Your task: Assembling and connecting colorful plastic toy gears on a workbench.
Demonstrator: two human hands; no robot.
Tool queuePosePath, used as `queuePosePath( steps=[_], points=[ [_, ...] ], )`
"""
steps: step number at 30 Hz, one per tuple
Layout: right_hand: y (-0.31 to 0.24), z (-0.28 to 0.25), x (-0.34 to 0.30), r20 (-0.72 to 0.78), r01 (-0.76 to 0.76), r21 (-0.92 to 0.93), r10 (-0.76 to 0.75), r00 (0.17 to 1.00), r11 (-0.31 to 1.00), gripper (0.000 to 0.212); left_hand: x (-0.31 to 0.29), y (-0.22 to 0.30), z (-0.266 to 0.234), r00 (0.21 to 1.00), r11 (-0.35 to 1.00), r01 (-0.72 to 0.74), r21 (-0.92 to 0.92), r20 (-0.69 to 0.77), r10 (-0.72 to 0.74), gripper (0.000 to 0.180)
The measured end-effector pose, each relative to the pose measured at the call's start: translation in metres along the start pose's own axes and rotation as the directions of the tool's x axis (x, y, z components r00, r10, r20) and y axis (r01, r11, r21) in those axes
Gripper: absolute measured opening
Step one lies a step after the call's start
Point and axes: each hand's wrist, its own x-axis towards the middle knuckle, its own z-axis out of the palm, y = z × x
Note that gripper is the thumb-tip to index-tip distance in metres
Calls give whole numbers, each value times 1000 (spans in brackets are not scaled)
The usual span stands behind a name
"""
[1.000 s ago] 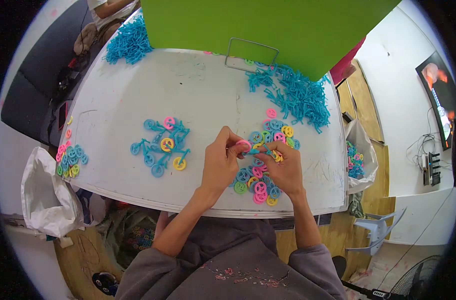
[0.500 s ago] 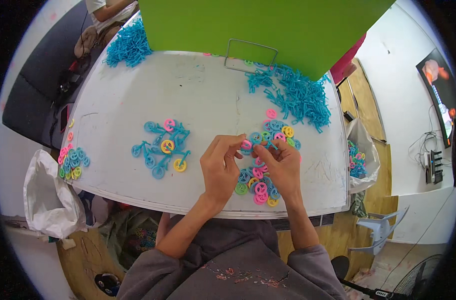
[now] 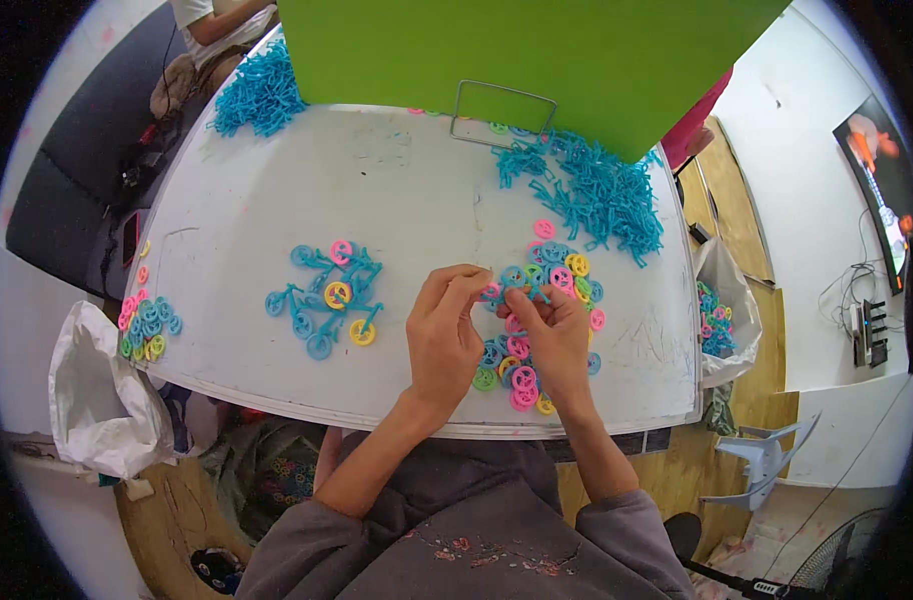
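Above the right-hand heap of small plastic wheels (image 3: 523, 379), both my hands meet, close together. My left hand (image 3: 444, 335) pinches a pink wheel (image 3: 491, 291) between thumb and fingertips. In my right hand (image 3: 558, 340) is a blue plastic fork piece (image 3: 539, 296), gripped by thumb and forefinger and partly covered by them. Whether wheel and fork touch I cannot tell. The heap beneath mixes pink, blue, yellow and green spoked wheels. Left of my hands lies a group of blue forks with wheels fitted (image 3: 322, 297).
A green panel (image 3: 516, 50) stands across the table's (image 3: 246, 200) far side. Blue fork pieces (image 3: 601, 195) pile by its right end, more (image 3: 259, 90) at far left. Loose wheels (image 3: 148, 325) lie at the left edge. White sacks (image 3: 101, 390) flank the table; another person's arm (image 3: 221, 22) shows beyond.
My hands have shifted slightly, the right one turning a little as its thumb and forefinger close over the fork piece. The piles stay as they were.
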Motion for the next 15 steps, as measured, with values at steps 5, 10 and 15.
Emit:
queuePosePath(
  steps=[5,10,15],
  points=[
    [10,0,2,-49,116,-85,-121,991,990,18,-1,-2,-5,986,987,155,-32,73,-152,30],
    [-3,-8,6,62,105,-169,-96,993,980,17,2,-9,-13,948,957,277,-83,189,-258,33],
    [-1,-10,7,74,142,-254,-127,989,957,16,1,-6,-20,950,955,273,-114,186,-249,16]
  ],
)
